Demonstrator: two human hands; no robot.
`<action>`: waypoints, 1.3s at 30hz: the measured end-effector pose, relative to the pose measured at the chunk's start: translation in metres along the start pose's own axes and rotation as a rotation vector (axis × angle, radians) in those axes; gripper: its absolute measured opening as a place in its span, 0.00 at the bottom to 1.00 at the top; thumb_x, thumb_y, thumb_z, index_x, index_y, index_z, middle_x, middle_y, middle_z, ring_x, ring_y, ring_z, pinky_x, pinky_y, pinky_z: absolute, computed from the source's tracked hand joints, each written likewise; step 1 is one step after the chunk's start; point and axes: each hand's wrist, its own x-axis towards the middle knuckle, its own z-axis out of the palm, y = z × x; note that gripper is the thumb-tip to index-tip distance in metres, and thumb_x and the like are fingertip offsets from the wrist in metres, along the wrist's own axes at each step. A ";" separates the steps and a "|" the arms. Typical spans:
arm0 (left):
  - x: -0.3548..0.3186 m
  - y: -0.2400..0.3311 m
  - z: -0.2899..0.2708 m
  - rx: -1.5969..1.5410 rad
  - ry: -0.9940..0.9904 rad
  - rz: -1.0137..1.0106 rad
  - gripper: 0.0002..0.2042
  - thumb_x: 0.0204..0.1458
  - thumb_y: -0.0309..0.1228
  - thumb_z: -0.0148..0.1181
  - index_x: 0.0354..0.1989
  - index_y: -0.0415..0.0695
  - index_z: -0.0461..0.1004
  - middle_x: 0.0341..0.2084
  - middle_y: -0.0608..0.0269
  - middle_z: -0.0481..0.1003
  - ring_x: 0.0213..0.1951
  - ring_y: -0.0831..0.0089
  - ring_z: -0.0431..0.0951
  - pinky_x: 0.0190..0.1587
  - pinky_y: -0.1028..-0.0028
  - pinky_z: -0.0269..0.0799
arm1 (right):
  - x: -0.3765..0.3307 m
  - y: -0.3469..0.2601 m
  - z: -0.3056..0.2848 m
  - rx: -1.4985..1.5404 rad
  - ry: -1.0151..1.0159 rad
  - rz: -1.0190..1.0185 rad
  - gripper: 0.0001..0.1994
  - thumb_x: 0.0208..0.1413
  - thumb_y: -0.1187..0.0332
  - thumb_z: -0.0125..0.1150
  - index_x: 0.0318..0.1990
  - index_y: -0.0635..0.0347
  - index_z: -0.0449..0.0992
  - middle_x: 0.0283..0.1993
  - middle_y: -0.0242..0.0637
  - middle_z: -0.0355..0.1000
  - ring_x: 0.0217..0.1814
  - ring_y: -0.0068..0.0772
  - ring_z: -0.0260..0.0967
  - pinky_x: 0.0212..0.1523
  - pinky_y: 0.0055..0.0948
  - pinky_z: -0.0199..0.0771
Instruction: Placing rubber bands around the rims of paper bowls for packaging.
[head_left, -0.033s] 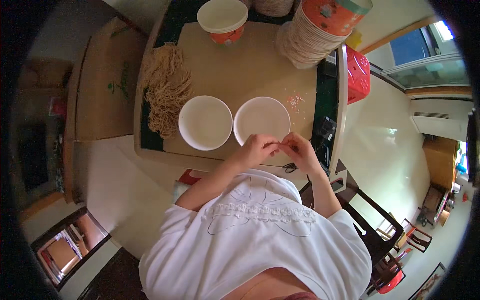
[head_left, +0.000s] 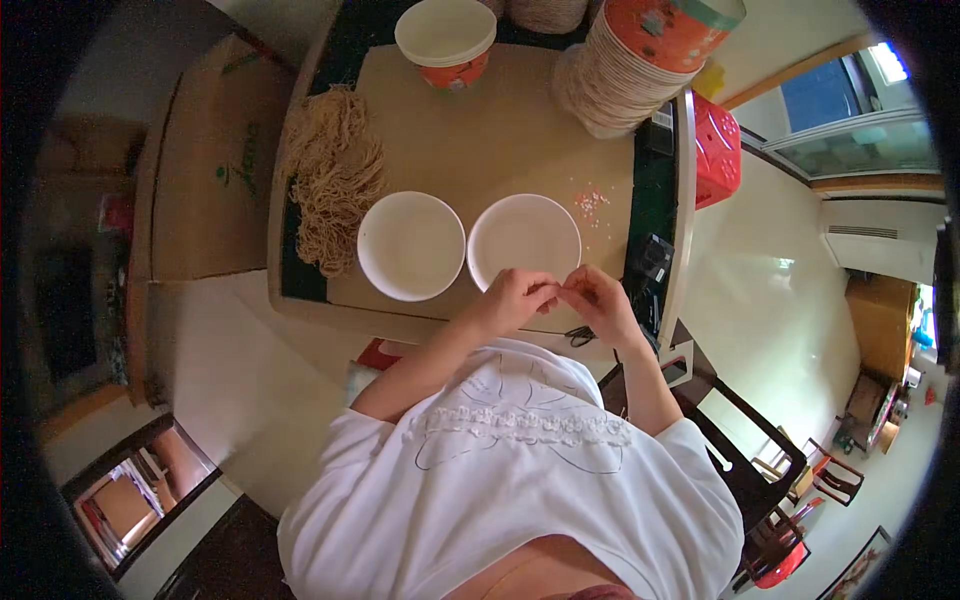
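Observation:
My left hand [head_left: 520, 299] and my right hand [head_left: 598, 304] meet fingertip to fingertip over the near rim of the right white paper bowl [head_left: 524, 240]. Both are closed in a pinch; whatever lies between the fingers is too small to make out. A second white bowl [head_left: 411, 246] stands just left of it, rims almost touching. Tiny pink and white bits [head_left: 591, 203] lie scattered on the brown cardboard sheet [head_left: 470, 140] right of the bowls. Along the sheet's left side rests a loose heap of tan string [head_left: 335, 175].
Stacked orange-patterned bowls [head_left: 445, 45] stand at the back, with a taller leaning stack [head_left: 640, 75] at the back right. A small black device [head_left: 655, 258] sits at the table's right edge. A red plastic stool [head_left: 716, 150] is beyond that edge, a large carton [head_left: 215, 170] left of the table.

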 end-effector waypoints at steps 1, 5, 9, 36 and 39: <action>0.001 -0.001 0.001 -0.169 -0.009 -0.090 0.09 0.54 0.29 0.52 0.25 0.37 0.69 0.15 0.57 0.69 0.21 0.74 0.70 0.26 0.71 0.66 | 0.000 -0.001 0.001 0.030 0.033 -0.007 0.03 0.55 0.78 0.54 0.36 0.65 0.67 0.31 0.30 0.69 0.32 0.15 0.63 0.32 0.17 0.65; 0.008 0.001 -0.002 -0.050 -0.041 -0.086 0.13 0.58 0.32 0.47 0.24 0.39 0.67 0.16 0.71 0.63 0.23 0.82 0.63 0.26 0.78 0.60 | 0.002 0.004 0.004 -0.004 0.105 -0.056 0.04 0.55 0.77 0.55 0.37 0.65 0.69 0.32 0.31 0.71 0.33 0.15 0.64 0.33 0.16 0.65; 0.015 -0.002 0.005 0.061 0.030 0.003 0.12 0.57 0.32 0.48 0.25 0.37 0.65 0.15 0.61 0.66 0.21 0.74 0.64 0.26 0.71 0.63 | 0.003 0.001 0.001 -0.107 0.181 -0.008 0.03 0.54 0.75 0.56 0.35 0.65 0.72 0.26 0.27 0.68 0.29 0.14 0.61 0.30 0.16 0.63; 0.066 -0.041 0.030 0.443 0.400 0.189 0.11 0.46 0.27 0.56 0.38 0.41 0.65 0.33 0.51 0.71 0.37 0.55 0.73 0.39 0.60 0.69 | 0.069 0.085 -0.048 0.434 0.253 0.127 0.10 0.55 0.67 0.57 0.39 0.64 0.74 0.37 0.33 0.74 0.37 0.23 0.71 0.37 0.22 0.72; 0.067 -0.041 0.030 0.440 0.407 0.211 0.11 0.46 0.28 0.56 0.37 0.41 0.65 0.32 0.51 0.72 0.37 0.55 0.73 0.39 0.60 0.69 | 0.070 0.086 -0.046 0.442 0.255 0.137 0.09 0.55 0.66 0.57 0.39 0.63 0.74 0.37 0.32 0.74 0.38 0.21 0.71 0.39 0.22 0.71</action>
